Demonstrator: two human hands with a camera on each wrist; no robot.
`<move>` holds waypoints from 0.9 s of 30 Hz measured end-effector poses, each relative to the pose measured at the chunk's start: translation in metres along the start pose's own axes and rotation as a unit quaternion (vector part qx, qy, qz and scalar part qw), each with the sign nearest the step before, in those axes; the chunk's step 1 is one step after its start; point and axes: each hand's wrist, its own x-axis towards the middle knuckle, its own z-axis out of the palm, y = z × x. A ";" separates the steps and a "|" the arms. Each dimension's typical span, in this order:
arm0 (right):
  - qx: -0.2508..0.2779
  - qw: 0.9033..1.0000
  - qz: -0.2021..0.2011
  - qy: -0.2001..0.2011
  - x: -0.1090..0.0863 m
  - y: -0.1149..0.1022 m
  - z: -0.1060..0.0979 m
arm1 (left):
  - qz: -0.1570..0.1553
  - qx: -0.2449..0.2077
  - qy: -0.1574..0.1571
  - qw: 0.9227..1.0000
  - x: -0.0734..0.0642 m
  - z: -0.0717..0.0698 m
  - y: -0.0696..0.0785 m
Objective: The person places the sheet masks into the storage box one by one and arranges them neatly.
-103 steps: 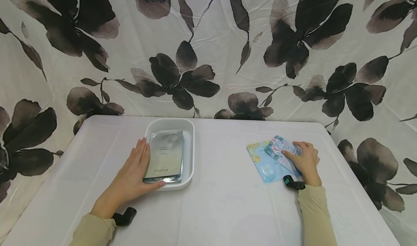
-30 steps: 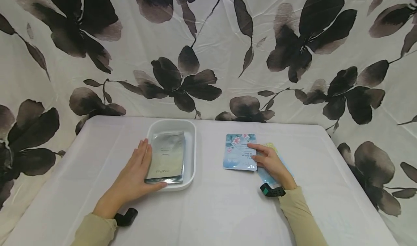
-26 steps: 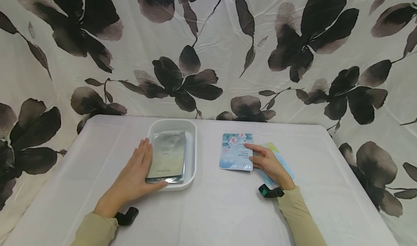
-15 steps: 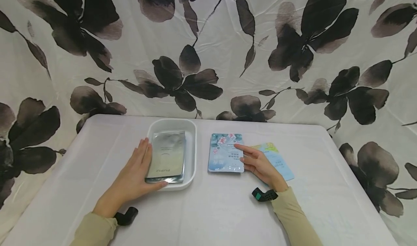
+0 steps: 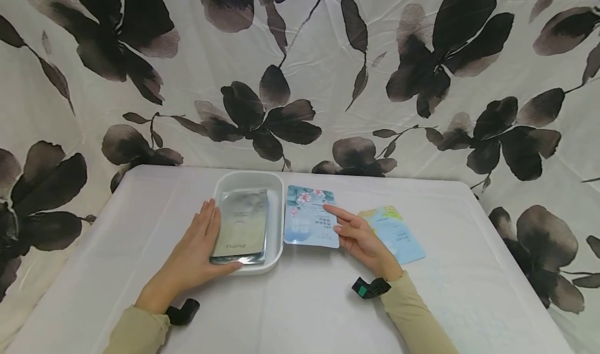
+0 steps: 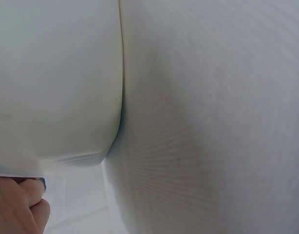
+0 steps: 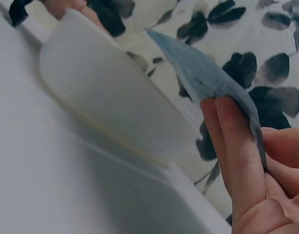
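Observation:
My right hand (image 5: pixel 363 244) pinches a blue floral sheet mask packet (image 5: pixel 310 226) by its right edge. In the right wrist view the packet (image 7: pixel 203 68) is tilted, between two straight fingers on one side and the thumb on the other. Its left edge is right at the rim of a white tray (image 5: pixel 280 213). Silvery-green packets (image 5: pixel 239 224) marked PMPM lie stacked in that tray. My left hand (image 5: pixel 187 255) rests against the tray's left side, fingers straight, thumb stretched along the front rim. The left wrist view mostly shows the tray's outer wall (image 6: pixel 57 87).
Another light-blue packet (image 5: pixel 398 237) with a yellow print lies flat on the white table (image 5: pixel 319 312), right of my right hand. Behind the table's far edge hangs a floral cloth (image 5: pixel 328 83).
My right hand has picked the floral packet off the other blue one and carried it left to beside the tray. The left hand stays in place at the tray.

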 end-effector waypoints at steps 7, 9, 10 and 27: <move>-0.055 0.998 0.014 0.016 0.017 -0.003 0.024 | -0.007 -0.001 -0.007 1.000 0.000 0.000 0.002; -0.077 0.997 0.018 0.016 0.023 -0.004 0.030 | -0.007 0.001 -0.005 1.000 -0.001 0.000 0.002; -0.088 0.996 0.020 0.016 0.026 -0.005 0.034 | -0.007 0.002 -0.004 1.000 -0.001 0.000 0.002; -0.351 0.933 0.077 0.015 0.092 -0.015 0.104 | -0.020 -0.001 -0.012 1.000 -0.003 -0.001 0.001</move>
